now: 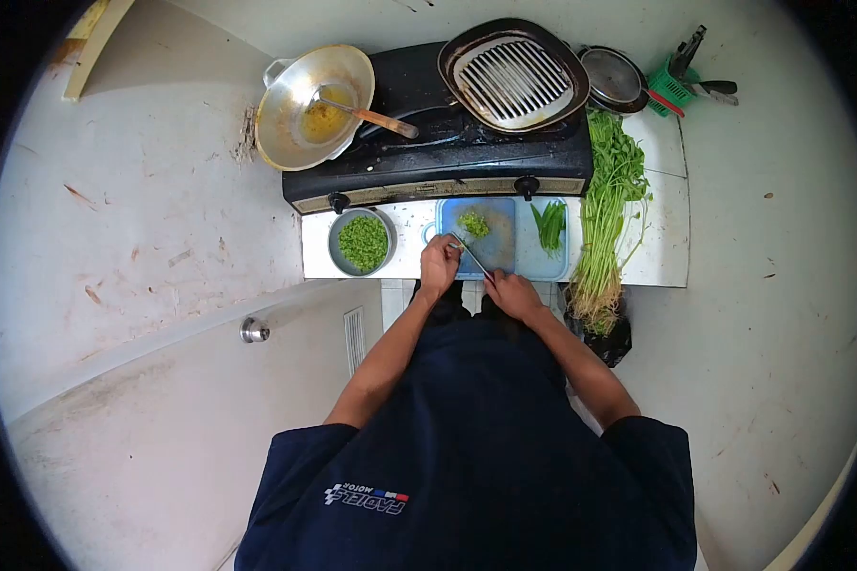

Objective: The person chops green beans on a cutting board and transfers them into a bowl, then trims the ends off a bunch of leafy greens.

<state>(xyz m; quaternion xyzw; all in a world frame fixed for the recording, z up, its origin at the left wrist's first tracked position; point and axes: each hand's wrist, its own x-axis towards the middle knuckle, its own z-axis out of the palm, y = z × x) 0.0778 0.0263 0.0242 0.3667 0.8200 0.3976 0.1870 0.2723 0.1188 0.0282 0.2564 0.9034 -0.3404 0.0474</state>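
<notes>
My right hand [515, 295] is closed around the handle of a knife [472, 256], whose blade slants up and left across a blue cutting board [501, 255]. At the board's left edge, my left hand [439, 265] has its fingers drawn together beside the blade's tip. What they pinch is too small to make out. A small heap of chopped greens [473, 225] lies on the board just beyond the blade. Several uncut green pieces [549, 226] rest on the board's right side. Left of the board, a round bowl [390, 249] holds finely chopped greens [363, 242].
Behind the board stands a black gas stove [428, 176] bearing a wok [281, 124] with a wooden-handled utensil [388, 122], and a grill pan [514, 76]. Rooted leafy greens [607, 209] hang over the counter's front edge at right. A green basket [671, 88] holds utensils.
</notes>
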